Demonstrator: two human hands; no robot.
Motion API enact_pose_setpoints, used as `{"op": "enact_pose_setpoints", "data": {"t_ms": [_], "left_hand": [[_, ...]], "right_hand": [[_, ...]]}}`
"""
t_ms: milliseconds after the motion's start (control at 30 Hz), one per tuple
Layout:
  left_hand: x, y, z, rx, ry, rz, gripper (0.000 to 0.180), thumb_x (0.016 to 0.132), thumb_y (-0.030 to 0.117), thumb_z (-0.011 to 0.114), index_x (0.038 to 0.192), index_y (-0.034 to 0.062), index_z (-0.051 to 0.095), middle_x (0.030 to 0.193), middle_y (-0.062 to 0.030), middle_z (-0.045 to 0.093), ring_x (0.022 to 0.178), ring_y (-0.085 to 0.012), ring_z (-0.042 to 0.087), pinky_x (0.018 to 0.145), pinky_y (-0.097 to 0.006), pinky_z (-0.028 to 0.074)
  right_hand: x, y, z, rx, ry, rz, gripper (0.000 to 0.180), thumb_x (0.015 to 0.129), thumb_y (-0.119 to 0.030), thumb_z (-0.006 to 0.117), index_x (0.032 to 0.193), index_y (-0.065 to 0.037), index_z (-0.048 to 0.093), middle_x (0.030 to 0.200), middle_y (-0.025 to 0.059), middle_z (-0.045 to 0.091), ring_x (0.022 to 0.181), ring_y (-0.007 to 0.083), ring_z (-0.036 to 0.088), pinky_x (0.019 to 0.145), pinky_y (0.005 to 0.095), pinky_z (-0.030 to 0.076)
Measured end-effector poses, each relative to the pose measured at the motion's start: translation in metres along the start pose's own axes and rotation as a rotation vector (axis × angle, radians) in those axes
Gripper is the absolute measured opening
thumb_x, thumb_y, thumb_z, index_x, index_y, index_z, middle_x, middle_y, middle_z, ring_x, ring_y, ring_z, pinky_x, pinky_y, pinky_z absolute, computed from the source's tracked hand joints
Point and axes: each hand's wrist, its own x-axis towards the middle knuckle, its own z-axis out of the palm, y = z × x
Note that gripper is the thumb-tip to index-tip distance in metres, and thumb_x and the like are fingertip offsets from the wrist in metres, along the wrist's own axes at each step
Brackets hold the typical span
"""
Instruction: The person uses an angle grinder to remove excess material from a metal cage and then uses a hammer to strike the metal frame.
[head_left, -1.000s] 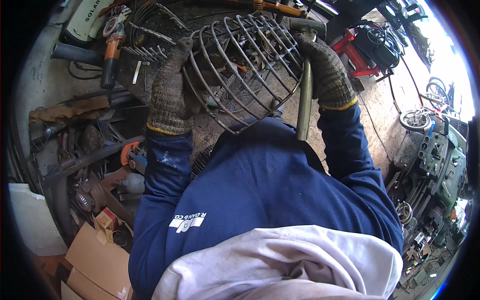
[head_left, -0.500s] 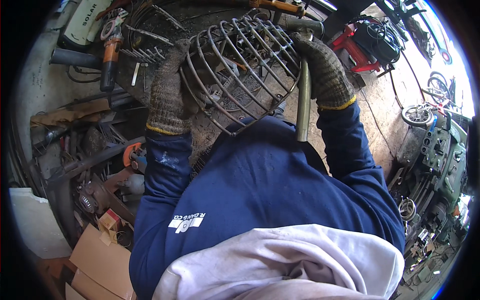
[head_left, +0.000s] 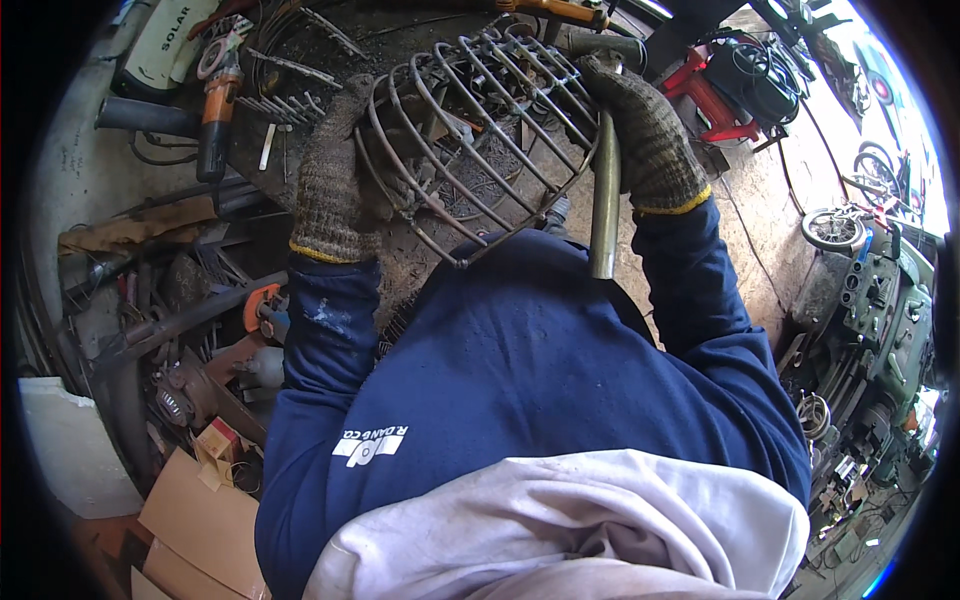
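A curved metal rod cage [head_left: 470, 150] of crossed, bent bars hangs in front of my body, held up between both hands. A brass-coloured metal tube [head_left: 606, 200] runs down along its right side. My left hand [head_left: 345, 165], in a grey-brown knitted glove with a yellow cuff edge, grips the cage's left end; its fingers curl behind the bars and are partly hidden. My right hand [head_left: 640, 130], in a matching glove, is closed around the cage's right end and the tube's upper part.
An orange-and-black angle grinder [head_left: 218, 110] lies on the bench at the far left. Metal scraps and a cardboard box [head_left: 195, 520] are at the left. A red-and-black machine [head_left: 725, 90] stands at the far right, with a green machine [head_left: 890, 310] and small wheel [head_left: 835, 230] beyond.
The cage has shifted slightly left and tilted a little, with both hands still on it. The tube moved slightly with it.
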Motion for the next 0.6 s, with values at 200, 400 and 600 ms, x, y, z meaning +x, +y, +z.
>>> {"op": "enact_pose_setpoints", "data": {"t_ms": [200,400,600], "left_hand": [[0.001,0.001,0.002,-0.173,-0.003,-0.076,0.033,0.1,0.025,0.051,0.121,0.001,0.06,0.113,-0.0157,0.067,0.099,-0.0249,0.067,0.082,-0.037,0.059],[-0.013,0.002,0.041,0.052,0.23,0.037,0.035,0.094,0.027,0.063,0.116,0.0002,0.061,0.105,-0.0185,0.069,0.087,-0.0275,0.071,0.072,-0.039,0.062],[-0.031,0.001,0.028,0.453,-0.072,0.092,0.036,0.091,0.023,0.066,0.116,-0.0024,0.061,0.104,-0.0138,0.069,0.088,-0.0207,0.07,0.073,-0.033,0.059]], "right_hand": [[0.012,0.007,-0.011,-0.118,-0.011,-0.03,0.025,0.09,-0.028,0.068,0.106,-0.009,0.066,0.081,-0.003,0.063,0.066,0.0054,0.059,0.057,0.0203,0.05],[0.024,0.017,-0.033,-0.123,-0.124,-0.023,0.032,0.091,-0.029,0.066,0.114,-0.007,0.061,0.089,-0.0011,0.063,0.069,0.0074,0.061,0.058,0.0223,0.053],[0.03,0.022,-0.045,-0.03,-0.218,-0.244,0.038,0.092,-0.025,0.063,0.124,-0.006,0.057,0.1,0.0012,0.062,0.083,0.0103,0.058,0.073,0.0264,0.049]]}}
